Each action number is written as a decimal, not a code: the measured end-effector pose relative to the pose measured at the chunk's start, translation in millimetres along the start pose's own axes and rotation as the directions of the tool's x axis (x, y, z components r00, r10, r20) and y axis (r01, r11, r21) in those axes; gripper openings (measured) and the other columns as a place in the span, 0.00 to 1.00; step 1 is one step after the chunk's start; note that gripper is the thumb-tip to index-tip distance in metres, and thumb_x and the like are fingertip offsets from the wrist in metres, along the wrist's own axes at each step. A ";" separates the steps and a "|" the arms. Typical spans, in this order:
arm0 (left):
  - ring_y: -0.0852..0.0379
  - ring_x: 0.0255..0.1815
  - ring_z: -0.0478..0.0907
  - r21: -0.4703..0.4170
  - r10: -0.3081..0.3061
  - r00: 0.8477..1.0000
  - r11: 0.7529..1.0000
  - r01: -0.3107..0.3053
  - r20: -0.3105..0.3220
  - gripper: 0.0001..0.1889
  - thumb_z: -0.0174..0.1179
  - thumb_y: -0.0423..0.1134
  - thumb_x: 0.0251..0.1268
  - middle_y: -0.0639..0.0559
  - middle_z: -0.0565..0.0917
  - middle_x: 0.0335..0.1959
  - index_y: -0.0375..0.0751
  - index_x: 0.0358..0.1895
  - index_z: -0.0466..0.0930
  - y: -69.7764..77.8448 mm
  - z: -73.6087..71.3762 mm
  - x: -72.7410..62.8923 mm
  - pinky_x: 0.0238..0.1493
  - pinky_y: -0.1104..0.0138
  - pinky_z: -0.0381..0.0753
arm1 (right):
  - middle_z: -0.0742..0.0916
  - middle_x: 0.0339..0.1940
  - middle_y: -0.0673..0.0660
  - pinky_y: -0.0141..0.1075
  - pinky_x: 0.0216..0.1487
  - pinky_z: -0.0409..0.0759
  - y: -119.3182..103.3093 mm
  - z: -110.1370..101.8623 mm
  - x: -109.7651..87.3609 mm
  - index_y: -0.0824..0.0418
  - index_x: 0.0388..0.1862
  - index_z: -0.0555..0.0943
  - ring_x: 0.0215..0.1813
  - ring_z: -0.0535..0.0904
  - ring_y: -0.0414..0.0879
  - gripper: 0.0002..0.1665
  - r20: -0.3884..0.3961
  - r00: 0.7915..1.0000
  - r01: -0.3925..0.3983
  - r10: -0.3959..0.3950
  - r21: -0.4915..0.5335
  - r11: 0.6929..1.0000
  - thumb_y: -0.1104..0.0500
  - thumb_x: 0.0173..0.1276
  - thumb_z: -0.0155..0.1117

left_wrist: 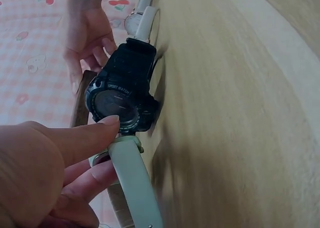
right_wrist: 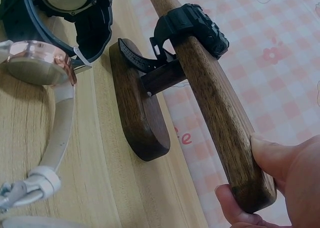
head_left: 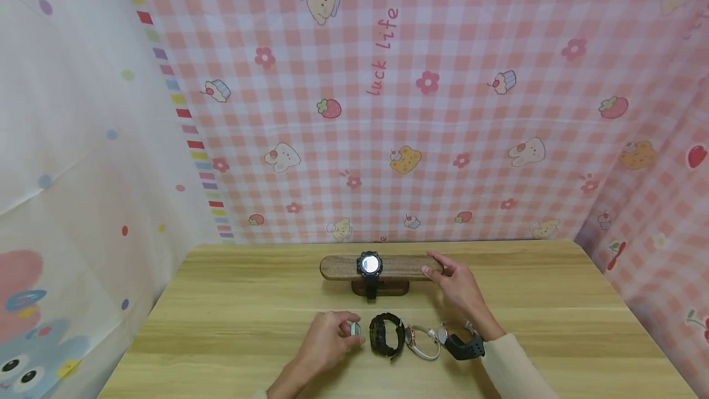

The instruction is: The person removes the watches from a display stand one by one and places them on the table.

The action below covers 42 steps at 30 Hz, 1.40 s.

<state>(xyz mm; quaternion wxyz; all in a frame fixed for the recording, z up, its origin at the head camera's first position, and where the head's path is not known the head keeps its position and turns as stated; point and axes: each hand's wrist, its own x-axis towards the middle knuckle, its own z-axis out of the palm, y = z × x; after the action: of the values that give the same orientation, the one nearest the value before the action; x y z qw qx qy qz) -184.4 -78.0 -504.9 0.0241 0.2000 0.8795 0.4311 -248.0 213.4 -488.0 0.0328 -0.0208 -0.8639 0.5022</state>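
Observation:
My left hand (head_left: 325, 342) pinches a watch with a pale mint strap (left_wrist: 132, 180) between thumb and fingers, low over the table's front half. Just right of it lies a black sports watch (head_left: 386, 335), standing on its side with its strap curved round. My right hand (head_left: 461, 291) grips the right end of a dark wooden watch stand (right_wrist: 220, 112), thumb on one face and fingers on the other. Over the stand's bar hangs another black watch (head_left: 370, 265), its face lit and its strap dangling loose toward the base (right_wrist: 140, 107).
Right of the black sports watch lie a white-strapped watch with a rose-gold case (right_wrist: 42, 62) and a dark-strapped watch (head_left: 464, 348), under my right forearm. The wooden table (head_left: 232, 300) meets a pink checked cloth (head_left: 354, 140) at its back edge.

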 end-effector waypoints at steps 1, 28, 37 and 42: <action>0.68 0.23 0.77 0.004 -0.002 1.000 1.000 0.002 0.002 0.19 0.74 0.33 0.51 0.57 0.83 0.22 0.29 0.47 0.84 -0.2 0.5 -0.1 0.29 0.73 0.78 | 0.74 0.19 0.51 0.32 0.18 0.62 0.0 0.0 0.0 0.55 0.69 0.75 0.18 0.64 0.41 0.30 0.000 1.000 0.002 -0.002 -0.001 1.000 0.50 0.70 0.65; 0.72 0.21 0.74 0.112 0.046 0.999 0.993 -0.045 -0.002 0.19 0.77 0.38 0.48 0.61 0.83 0.20 0.34 0.45 0.86 -1.8 5.5 -1.2 0.33 0.71 0.79 | 0.73 0.17 0.50 0.31 0.18 0.61 0.5 1.1 -0.4 0.56 0.69 0.76 0.17 0.62 0.40 0.29 -0.001 1.000 0.022 -0.022 0.001 1.000 0.52 0.70 0.66; 0.69 0.24 0.79 0.078 0.021 1.000 0.997 -0.022 0.008 0.23 0.76 0.38 0.49 0.56 0.86 0.24 0.34 0.50 0.85 -0.2 2.8 -1.5 0.31 0.73 0.78 | 0.74 0.18 0.51 0.32 0.18 0.62 2.0 1.6 0.8 0.56 0.68 0.76 0.18 0.63 0.41 0.29 -0.011 1.000 0.021 -0.021 -0.005 1.000 0.51 0.70 0.66; 0.67 0.23 0.79 0.065 0.007 1.000 0.998 -0.005 -0.027 0.23 0.76 0.39 0.50 0.51 0.87 0.26 0.32 0.50 0.84 4.1 -6.8 -0.3 0.26 0.74 0.78 | 0.73 0.17 0.51 0.31 0.18 0.61 1.0 1.2 0.8 0.56 0.68 0.76 0.18 0.62 0.40 0.29 -0.009 1.000 0.017 -0.017 0.004 1.000 0.51 0.70 0.66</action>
<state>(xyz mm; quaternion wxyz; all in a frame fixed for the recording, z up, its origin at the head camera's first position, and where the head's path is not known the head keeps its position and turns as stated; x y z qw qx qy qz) -184.2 -80.9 -497.5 0.0042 0.1974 0.8927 0.4052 -248.9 212.9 -489.4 0.0406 -0.0156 -0.8629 0.5035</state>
